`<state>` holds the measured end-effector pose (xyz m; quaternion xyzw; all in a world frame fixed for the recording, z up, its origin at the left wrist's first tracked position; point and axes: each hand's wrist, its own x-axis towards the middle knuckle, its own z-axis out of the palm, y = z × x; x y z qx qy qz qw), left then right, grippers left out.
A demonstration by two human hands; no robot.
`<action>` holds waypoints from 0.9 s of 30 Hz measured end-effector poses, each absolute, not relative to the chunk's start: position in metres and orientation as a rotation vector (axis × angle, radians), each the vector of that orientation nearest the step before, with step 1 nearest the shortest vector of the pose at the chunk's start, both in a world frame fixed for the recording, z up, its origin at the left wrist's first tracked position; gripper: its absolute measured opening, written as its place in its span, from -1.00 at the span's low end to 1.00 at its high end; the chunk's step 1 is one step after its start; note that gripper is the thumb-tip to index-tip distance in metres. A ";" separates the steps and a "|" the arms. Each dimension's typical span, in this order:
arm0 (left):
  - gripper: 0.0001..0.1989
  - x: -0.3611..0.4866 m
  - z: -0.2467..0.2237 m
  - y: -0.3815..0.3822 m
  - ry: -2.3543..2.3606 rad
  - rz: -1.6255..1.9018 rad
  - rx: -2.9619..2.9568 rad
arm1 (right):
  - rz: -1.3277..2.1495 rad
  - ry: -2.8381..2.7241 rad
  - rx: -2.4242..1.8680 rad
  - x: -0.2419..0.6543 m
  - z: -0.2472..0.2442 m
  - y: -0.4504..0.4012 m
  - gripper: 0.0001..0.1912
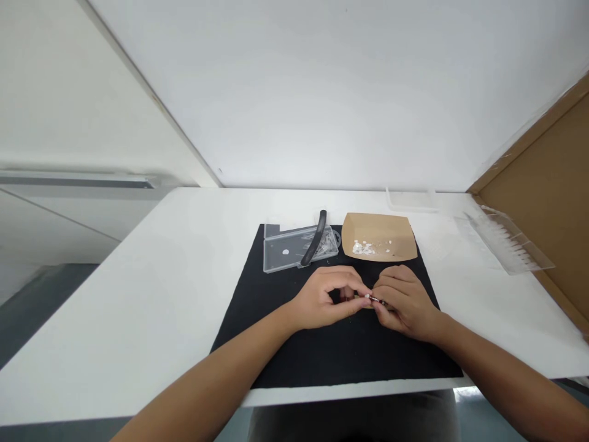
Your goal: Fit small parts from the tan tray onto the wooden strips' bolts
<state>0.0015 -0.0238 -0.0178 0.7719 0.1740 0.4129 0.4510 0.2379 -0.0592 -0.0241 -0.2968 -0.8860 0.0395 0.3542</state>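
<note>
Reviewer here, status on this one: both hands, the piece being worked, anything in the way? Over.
Left hand pinching small white piece. Right hand holding slim dark-red item, detail too small. Black curved handle across clear plastic case, beyond both hands.

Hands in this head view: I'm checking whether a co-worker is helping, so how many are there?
2: the left hand and the right hand, close together over the black mat. No other hand shows.

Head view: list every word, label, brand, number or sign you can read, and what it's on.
None can be read.
Clear box, cardboard tray, black mat: no lettering seen.
Small item between the hands: too small to tell if it is marked.
</note>
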 end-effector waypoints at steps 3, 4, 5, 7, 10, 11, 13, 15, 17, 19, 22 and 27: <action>-0.87 0.001 -0.018 -0.025 0.411 1.014 1.862 | 0.074 -2.286 -0.780 0.239 -0.023 -0.059 -0.90; -0.87 0.001 -0.018 -0.025 0.417 1.011 1.848 | 0.066 -2.291 -0.788 0.239 -0.023 -0.059 -0.90; -0.87 0.002 -0.018 -0.026 0.428 1.006 1.839 | 0.059 -2.299 -0.797 0.239 -0.023 -0.059 -0.90; -0.87 0.002 -0.018 -0.026 0.460 0.997 1.838 | 0.050 -2.322 -0.812 0.240 -0.024 -0.059 -0.90; -0.86 0.003 -0.016 -0.027 0.487 0.981 1.885 | 0.024 -2.356 -0.830 0.239 -0.025 -0.059 -0.88; -0.86 0.003 -0.016 -0.027 0.490 0.979 1.906 | 0.014 -2.370 -0.832 0.239 -0.026 -0.060 -0.87; -0.86 0.004 -0.014 -0.027 0.489 0.987 1.942 | 0.000 -2.399 -0.831 0.238 -0.026 -0.061 -0.85; -0.87 0.005 -0.013 -0.028 0.486 0.999 1.960 | 0.000 -2.413 -0.820 0.237 -0.026 -0.062 -0.85; -0.88 0.005 -0.012 -0.028 0.476 1.009 1.963 | -0.005 -2.398 -0.806 0.237 -0.026 -0.062 -0.86; -0.89 0.004 -0.012 -0.028 0.461 1.008 1.954 | 0.008 -2.376 -0.789 0.236 -0.026 -0.063 -0.87; -0.89 0.005 -0.015 -0.027 0.438 1.019 1.951 | 0.112 -2.335 -0.767 0.235 -0.025 -0.064 -0.89; -0.87 0.006 -0.022 -0.026 0.454 1.123 1.961 | 0.397 -2.291 -0.826 0.234 -0.022 -0.065 -0.84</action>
